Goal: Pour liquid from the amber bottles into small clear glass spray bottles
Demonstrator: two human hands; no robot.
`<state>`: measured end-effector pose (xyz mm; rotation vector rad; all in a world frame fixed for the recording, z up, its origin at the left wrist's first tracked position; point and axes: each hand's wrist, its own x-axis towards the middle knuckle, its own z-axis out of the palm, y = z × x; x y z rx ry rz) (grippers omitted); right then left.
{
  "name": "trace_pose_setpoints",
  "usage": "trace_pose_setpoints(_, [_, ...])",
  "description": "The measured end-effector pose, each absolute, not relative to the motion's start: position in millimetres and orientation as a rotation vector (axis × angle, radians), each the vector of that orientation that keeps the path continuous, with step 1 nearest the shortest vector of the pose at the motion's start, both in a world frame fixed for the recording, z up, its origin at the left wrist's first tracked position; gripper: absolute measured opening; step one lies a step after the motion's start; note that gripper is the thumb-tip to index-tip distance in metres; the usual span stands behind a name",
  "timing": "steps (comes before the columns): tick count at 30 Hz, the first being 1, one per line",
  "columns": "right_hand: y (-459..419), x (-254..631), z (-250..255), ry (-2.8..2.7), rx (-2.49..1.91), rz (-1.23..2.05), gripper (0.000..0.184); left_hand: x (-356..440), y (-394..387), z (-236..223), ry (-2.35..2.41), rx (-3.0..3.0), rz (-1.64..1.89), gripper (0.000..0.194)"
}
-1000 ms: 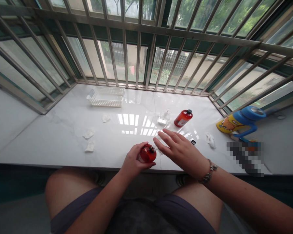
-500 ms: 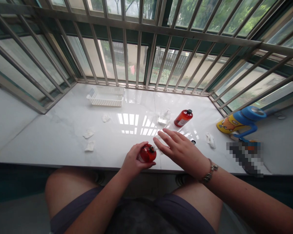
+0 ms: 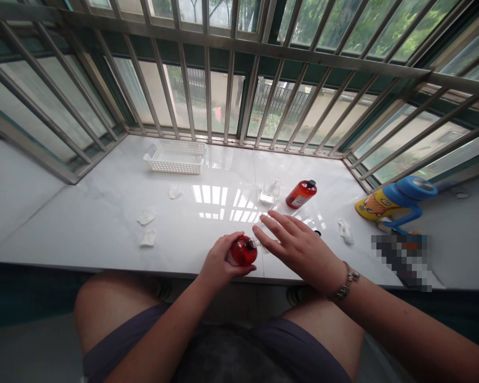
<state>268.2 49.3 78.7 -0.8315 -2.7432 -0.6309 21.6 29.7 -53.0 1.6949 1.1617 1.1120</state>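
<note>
My left hand (image 3: 220, 260) is wrapped around a bottle of red liquid (image 3: 240, 252), whose dark mouth tilts to the right. Against that mouth sits the see-through ribbed neck of a clear bottle (image 3: 257, 242); its body is mostly hidden under my right hand (image 3: 297, 247). The right fingers stretch over it palm down, slightly apart, with the thumb out of sight. Beyond them a second red bottle (image 3: 302, 194) with a black cap stands on the white counter. Left of it is a small clear bottle (image 3: 269, 191). A loose black cap (image 3: 318, 233) shows behind my right hand.
A white perforated basket (image 3: 175, 165) sits at the back left of the counter (image 3: 91, 223). Crumpled tissues (image 3: 146, 238) lie to the left, another tissue (image 3: 345, 231) to the right. A blue and yellow flask (image 3: 391, 197) stands far right, beside a blurred dark object (image 3: 399, 260). Metal window bars (image 3: 247, 101) rise behind.
The whole view has shifted very slightly. Both hands and the red bottle keep nearly the same pose.
</note>
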Motion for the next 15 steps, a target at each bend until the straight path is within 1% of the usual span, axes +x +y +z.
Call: trace_pose_setpoints(15, [50.2,269.9,82.6,-2.742,-0.810,-0.716,0.044,21.0,29.8,-52.2,1.172,1.697,1.108,0.087])
